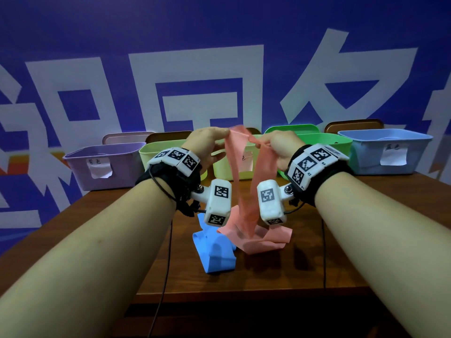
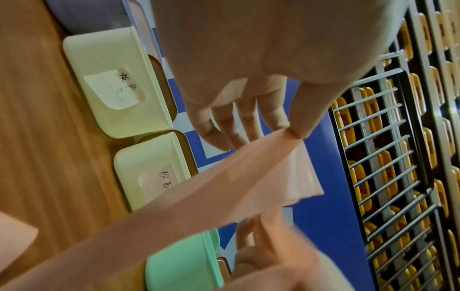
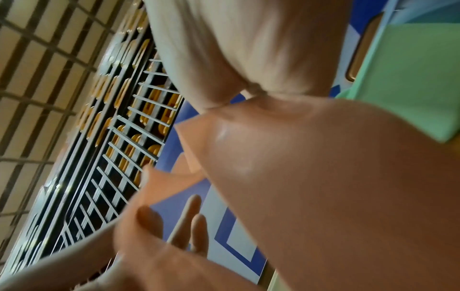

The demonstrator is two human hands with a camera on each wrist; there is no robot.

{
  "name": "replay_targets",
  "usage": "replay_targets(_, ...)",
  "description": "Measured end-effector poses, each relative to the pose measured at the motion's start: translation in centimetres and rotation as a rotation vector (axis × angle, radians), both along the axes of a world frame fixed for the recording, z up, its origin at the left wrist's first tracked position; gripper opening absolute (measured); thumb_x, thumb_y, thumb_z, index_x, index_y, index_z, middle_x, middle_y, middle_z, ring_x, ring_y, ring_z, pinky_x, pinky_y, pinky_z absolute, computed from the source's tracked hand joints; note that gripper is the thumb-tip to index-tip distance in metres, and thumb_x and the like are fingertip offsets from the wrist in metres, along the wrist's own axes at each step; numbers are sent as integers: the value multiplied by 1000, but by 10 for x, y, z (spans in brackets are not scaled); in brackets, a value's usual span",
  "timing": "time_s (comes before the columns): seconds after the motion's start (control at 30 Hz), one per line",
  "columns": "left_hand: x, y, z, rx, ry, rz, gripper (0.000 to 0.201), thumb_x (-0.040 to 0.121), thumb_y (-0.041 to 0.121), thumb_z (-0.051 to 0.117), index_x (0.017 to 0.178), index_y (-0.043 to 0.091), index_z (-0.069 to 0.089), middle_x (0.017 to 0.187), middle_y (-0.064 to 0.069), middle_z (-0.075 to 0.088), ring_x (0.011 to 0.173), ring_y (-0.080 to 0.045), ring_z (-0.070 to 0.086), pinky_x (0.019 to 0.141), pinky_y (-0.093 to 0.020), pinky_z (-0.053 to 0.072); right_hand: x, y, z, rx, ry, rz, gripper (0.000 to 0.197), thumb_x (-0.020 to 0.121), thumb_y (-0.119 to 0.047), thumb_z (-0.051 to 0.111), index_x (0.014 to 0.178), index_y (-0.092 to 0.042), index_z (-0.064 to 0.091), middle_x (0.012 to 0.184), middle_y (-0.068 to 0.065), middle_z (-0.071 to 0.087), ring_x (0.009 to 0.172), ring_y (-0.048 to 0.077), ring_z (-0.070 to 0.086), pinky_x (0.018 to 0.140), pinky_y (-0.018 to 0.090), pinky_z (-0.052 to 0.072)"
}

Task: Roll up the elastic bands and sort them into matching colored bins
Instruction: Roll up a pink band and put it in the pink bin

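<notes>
A long pink elastic band (image 1: 246, 191) hangs from both raised hands, its lower part piled on the wooden table (image 1: 305, 259). My left hand (image 1: 210, 140) pinches one part of the band (image 2: 248, 177) between thumb and forefinger. My right hand (image 1: 275, 142) pinches the band (image 3: 323, 177) a little to the right. A crumpled blue band (image 1: 214, 250) lies on the table below my left wrist. Along the back stand a purple bin (image 1: 102, 164), two pale yellow-green bins (image 1: 161, 152) (image 1: 231, 167), a green bin (image 1: 324, 142) and a blue bin (image 1: 383, 150).
Paper labels are stuck on the bins' fronts. Bin lids lean against the blue-and-white wall (image 1: 219, 69) behind them. A black cable (image 1: 166, 276) runs from my left wrist down over the table's front edge. The table's near part lies bare.
</notes>
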State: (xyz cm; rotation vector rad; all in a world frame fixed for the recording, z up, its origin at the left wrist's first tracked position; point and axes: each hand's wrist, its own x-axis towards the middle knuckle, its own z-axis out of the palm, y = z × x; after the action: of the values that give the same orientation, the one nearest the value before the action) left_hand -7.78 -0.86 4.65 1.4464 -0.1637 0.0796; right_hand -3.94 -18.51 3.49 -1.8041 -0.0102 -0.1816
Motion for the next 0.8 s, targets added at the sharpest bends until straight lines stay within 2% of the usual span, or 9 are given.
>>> replay_targets(0.1, 4, 2, 0, -119, 6, -28, 10, 92, 10, 54, 91, 13, 64, 109, -4, 70, 102, -17, 62, 94, -34, 46, -3, 2, -4, 25, 22, -37, 17, 91, -12, 54, 74, -16, 56, 79, 1, 55, 76, 21, 54, 76, 36, 48)
replay_targets(0.2, 11, 3, 1, -123, -13, 47, 8, 90, 13, 56, 94, 10, 63, 99, -5, 70, 95, -18, 64, 83, -31, 49, -12, 12, -2, -107, -98, -105, 39, 96, -29, 49, 99, 7, 63, 100, 21, 64, 95, 38, 58, 86, 41, 48)
replay_targets(0.27, 15, 1, 1, -84, -43, 121, 13, 90, 15, 58, 99, 9, 67, 93, -6, 69, 88, -18, 64, 78, -31, 50, -22, 21, 3, -66, -241, -78, 44, 94, -41, 52, 102, 0, 68, 112, 18, 66, 105, 35, 59, 94, 44, 47)
replay_targets(0.37, 16, -1, 0, -74, -68, 118, 13, 90, 16, 61, 100, 9, 67, 86, -3, 70, 83, -15, 65, 80, -31, 50, -30, 30, 7, -57, -315, 93, 21, 87, -39, 65, 93, -20, 70, 97, -3, 69, 95, 13, 63, 83, 31, 50)
replay_targets(0.5, 15, -2, 1, -101, -56, 121, 12, 87, 12, 64, 98, 8, 67, 93, -2, 73, 91, -14, 68, 88, -32, 50, -30, 38, 9, -120, -333, 56, 9, 84, -24, 69, 81, -15, 71, 83, 0, 70, 82, 14, 64, 75, 28, 49)
replay_targets(0.6, 14, -1, 2, -99, -75, 98, 7, 89, 15, 62, 90, 8, 63, 79, -3, 72, 74, -15, 68, 79, -30, 51, -27, 40, 13, -7, -320, 58, 15, 85, -18, 69, 71, -14, 66, 77, 4, 66, 75, 17, 62, 77, 34, 53)
replay_targets(0.67, 13, 0, 5, -69, -96, 52, 14, 91, 19, 63, 98, 9, 56, 77, -4, 69, 68, -16, 65, 74, -29, 53, -28, 41, 18, 6, -350, 55, 18, 86, -19, 68, 69, -15, 64, 75, 3, 65, 72, 16, 61, 73, 30, 52)
replay_targets(0.73, 10, 2, 9, -28, -104, 4, 16, 92, 21, 63, 104, 12, 58, 76, -1, 67, 66, -14, 63, 72, -27, 52, -27, 41, 25, 12, -387, 24, 14, 86, -23, 69, 74, -16, 68, 77, 1, 67, 74, 14, 62, 72, 29, 51)
replay_targets(0.8, 8, 3, 14, 25, -110, -22, 6, 92, 20, 62, 94, 14, 63, 75, 1, 65, 66, -12, 60, 73, -27, 48, -29, 39, 33, 31, -399, -2, 13, 86, -26, 70, 86, -13, 71, 79, 0, 68, 72, 12, 64, 68, 29, 53)
